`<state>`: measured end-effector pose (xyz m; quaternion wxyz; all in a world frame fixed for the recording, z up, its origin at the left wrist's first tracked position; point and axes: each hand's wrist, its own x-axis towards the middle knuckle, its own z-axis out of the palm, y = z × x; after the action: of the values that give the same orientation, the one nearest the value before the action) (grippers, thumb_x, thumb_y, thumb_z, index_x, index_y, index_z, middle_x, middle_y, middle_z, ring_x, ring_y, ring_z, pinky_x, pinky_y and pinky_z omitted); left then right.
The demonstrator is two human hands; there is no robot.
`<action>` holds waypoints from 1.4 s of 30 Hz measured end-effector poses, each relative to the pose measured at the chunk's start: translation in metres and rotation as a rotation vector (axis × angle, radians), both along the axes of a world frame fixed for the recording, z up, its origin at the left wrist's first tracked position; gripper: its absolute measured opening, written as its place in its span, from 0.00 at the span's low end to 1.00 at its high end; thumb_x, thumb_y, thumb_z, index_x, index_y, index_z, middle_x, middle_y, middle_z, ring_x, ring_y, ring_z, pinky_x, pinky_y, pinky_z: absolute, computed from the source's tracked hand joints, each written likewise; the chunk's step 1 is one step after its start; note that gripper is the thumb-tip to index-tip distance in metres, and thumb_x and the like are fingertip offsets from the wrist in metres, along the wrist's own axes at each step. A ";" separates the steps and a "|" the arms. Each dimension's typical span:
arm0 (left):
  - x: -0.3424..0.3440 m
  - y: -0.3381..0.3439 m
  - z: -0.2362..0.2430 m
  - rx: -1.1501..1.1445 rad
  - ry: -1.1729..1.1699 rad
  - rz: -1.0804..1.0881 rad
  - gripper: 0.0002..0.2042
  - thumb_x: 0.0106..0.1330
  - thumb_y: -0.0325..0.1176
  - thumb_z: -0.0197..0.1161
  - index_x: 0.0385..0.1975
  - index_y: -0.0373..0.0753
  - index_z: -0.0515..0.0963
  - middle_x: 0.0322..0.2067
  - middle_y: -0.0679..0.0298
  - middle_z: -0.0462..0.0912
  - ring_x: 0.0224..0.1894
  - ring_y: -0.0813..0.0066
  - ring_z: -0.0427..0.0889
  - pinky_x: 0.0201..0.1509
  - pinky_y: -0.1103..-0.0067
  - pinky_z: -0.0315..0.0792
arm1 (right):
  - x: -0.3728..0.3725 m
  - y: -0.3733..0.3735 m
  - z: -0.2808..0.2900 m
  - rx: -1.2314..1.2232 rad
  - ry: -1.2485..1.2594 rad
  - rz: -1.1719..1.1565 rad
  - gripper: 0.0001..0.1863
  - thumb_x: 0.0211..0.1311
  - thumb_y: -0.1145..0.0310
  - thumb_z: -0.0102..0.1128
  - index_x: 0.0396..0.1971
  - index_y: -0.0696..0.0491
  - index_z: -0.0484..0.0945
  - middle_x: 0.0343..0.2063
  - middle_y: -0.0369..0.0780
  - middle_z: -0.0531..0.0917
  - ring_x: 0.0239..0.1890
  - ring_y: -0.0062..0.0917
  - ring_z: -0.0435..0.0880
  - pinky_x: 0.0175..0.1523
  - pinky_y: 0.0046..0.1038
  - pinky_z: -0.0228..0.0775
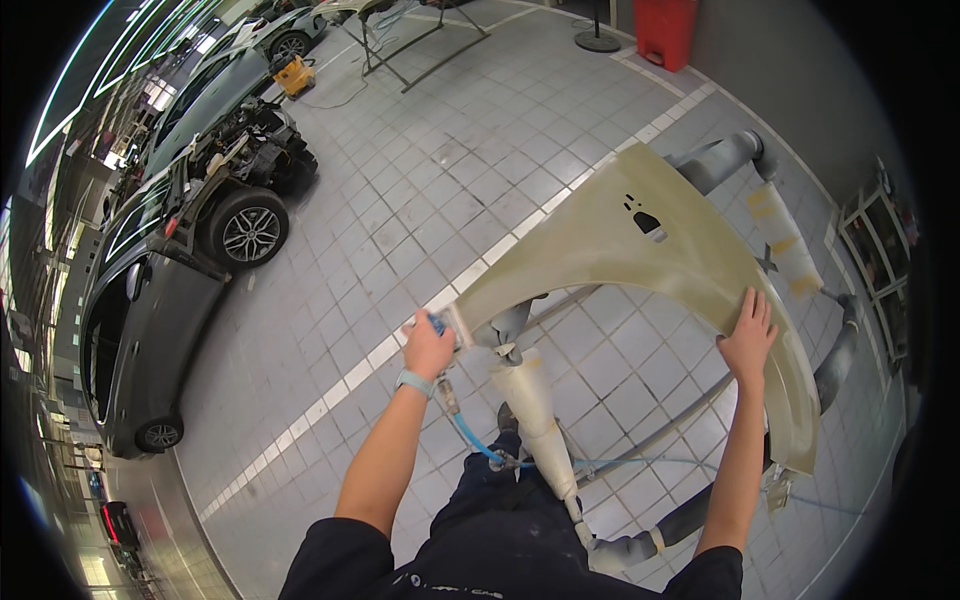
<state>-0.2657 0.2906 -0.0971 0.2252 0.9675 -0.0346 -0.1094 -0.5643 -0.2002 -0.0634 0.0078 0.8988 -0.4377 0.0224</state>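
My left hand is wrapped round a small air sander, whose pad sits at the narrow left tip of a car fender. A blue air hose runs from the tool's metal fitting down past my legs. The fender is olive-beige, with a curved wheel arch and a dark cutout near its top. On its right part lies my right hand, fingers stretched out over the surface. Beneath the fender, a padded stand wrapped in pale and grey material holds it up.
A dark car with its front end stripped stands at the left. Behind it are another car and a yellow machine. A red bin stands by the wall. Wrapped stand arms stick out beyond the fender's right side, near a rack.
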 end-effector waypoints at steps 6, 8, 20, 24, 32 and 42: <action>0.011 -0.044 0.010 -0.072 -0.066 -0.135 0.29 0.63 0.41 0.68 0.63 0.35 0.71 0.50 0.30 0.80 0.55 0.33 0.82 0.61 0.55 0.78 | 0.002 0.002 0.004 0.010 -0.001 -0.009 0.59 0.48 0.71 0.78 0.82 0.52 0.55 0.81 0.49 0.60 0.83 0.47 0.58 0.78 0.65 0.54; 0.010 -0.018 0.003 -0.055 -0.077 -0.095 0.29 0.63 0.41 0.69 0.62 0.34 0.71 0.50 0.30 0.80 0.54 0.33 0.82 0.61 0.55 0.78 | 0.001 0.003 0.004 0.021 -0.017 -0.013 0.58 0.49 0.72 0.78 0.82 0.52 0.55 0.80 0.49 0.61 0.83 0.47 0.57 0.78 0.66 0.53; 0.019 -0.054 0.017 -0.058 -0.068 -0.202 0.29 0.64 0.41 0.68 0.63 0.38 0.70 0.55 0.34 0.76 0.50 0.31 0.84 0.57 0.52 0.80 | 0.004 0.005 0.004 0.027 -0.016 -0.054 0.57 0.50 0.73 0.74 0.82 0.50 0.55 0.81 0.47 0.61 0.83 0.45 0.57 0.79 0.67 0.51; 0.010 -0.101 0.037 -0.085 -0.088 -0.197 0.27 0.65 0.42 0.69 0.61 0.41 0.71 0.54 0.35 0.76 0.45 0.31 0.85 0.52 0.51 0.81 | 0.004 0.006 0.004 0.000 0.003 -0.054 0.56 0.51 0.74 0.73 0.82 0.49 0.55 0.81 0.46 0.61 0.83 0.44 0.58 0.79 0.66 0.51; -0.002 0.029 -0.014 -0.112 -0.099 0.054 0.28 0.65 0.44 0.70 0.62 0.42 0.71 0.53 0.36 0.75 0.45 0.33 0.85 0.53 0.53 0.81 | 0.002 0.003 -0.002 -0.041 -0.001 -0.044 0.53 0.52 0.76 0.68 0.82 0.49 0.57 0.81 0.46 0.62 0.83 0.44 0.58 0.78 0.67 0.51; -0.012 -0.003 -0.001 -0.140 -0.076 0.014 0.27 0.65 0.43 0.70 0.63 0.44 0.72 0.54 0.41 0.75 0.47 0.35 0.84 0.55 0.54 0.80 | -0.001 -0.005 -0.009 -0.048 0.010 -0.036 0.54 0.51 0.76 0.67 0.82 0.47 0.56 0.81 0.43 0.61 0.83 0.44 0.58 0.79 0.66 0.52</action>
<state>-0.2772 0.2871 -0.0978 0.2916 0.9531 -0.0439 -0.0685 -0.5655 -0.2050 -0.0728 0.0321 0.8905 -0.4529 0.0284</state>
